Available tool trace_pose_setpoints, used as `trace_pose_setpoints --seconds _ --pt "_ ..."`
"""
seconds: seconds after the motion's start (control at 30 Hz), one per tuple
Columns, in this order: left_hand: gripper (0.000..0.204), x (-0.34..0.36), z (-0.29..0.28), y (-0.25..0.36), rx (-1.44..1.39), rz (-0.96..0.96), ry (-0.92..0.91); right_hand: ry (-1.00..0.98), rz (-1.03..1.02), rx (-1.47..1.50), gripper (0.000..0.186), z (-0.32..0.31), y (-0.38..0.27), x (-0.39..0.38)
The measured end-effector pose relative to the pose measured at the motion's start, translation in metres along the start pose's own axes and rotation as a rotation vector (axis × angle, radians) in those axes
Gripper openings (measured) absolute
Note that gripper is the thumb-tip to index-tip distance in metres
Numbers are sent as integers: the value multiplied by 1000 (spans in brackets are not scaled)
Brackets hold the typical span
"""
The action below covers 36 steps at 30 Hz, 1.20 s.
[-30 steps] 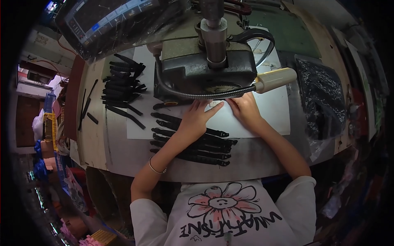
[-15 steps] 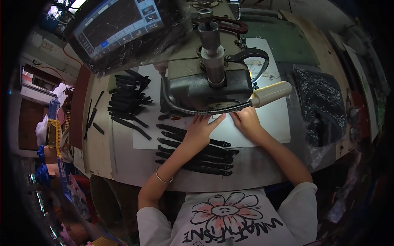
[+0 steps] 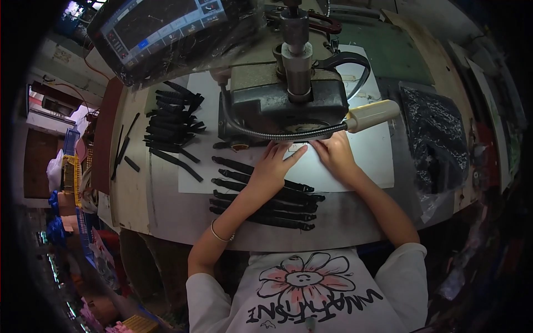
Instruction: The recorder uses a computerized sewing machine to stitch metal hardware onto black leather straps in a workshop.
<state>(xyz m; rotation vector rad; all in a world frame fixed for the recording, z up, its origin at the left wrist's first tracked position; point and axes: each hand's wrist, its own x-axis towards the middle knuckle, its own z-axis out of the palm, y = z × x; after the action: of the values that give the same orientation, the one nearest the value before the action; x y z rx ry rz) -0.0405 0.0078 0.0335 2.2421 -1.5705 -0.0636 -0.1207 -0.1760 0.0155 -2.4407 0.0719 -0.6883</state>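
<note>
My left hand (image 3: 272,166) lies on the white sheet (image 3: 361,166) below the machine head (image 3: 261,105), fingers stretched out and partly hidden at their tips, index finger beside a small pale piece (image 3: 297,148). To its right, my right hand (image 3: 338,155) has bent fingers pressed together at the machine's front edge; what they hold, if anything, is hidden. A flexible-neck lamp (image 3: 372,114) lights this spot. Several black strap pieces (image 3: 288,219) are laid out in a row beneath my left forearm. A heap of black strips (image 3: 169,127) is to the left of the machine.
A plastic-wrapped screen (image 3: 155,33) stands at upper left. A bag of dark pieces (image 3: 430,139) lies at right on the metal table (image 3: 344,227). Loose thin strips (image 3: 119,150) lie at far left. Yellow and blue crates (image 3: 69,172) stand beyond the table's left side.
The whole view has shifted slightly up and down as the camera moved. My hands stay in nearly the same place and pose at the machine head, with no clear change in grip.
</note>
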Motion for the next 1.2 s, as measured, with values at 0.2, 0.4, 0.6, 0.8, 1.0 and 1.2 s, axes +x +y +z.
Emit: trace_pose_setpoints --seconds 0.2,0.4,0.6,0.8,1.0,1.2 --pt "44 2 -3 -13 -245 -73 40 -252 28 132 18 -20 7 6" --pt "29 5 -3 -8 -286 -103 188 -134 -46 237 15 -15 3 6" --pt "19 11 -11 5 -524 -270 145 -343 441 842 16 -24 -7 -8" --pt "21 11 -20 3 -598 -319 73 -333 427 922 15 -17 -11 -7" --pt "28 -29 -23 -52 -110 -262 136 -332 48 451 8 -40 -27 -20" --pt "18 -69 -33 -30 -196 -205 244 -378 -119 346 17 -43 -35 -40"
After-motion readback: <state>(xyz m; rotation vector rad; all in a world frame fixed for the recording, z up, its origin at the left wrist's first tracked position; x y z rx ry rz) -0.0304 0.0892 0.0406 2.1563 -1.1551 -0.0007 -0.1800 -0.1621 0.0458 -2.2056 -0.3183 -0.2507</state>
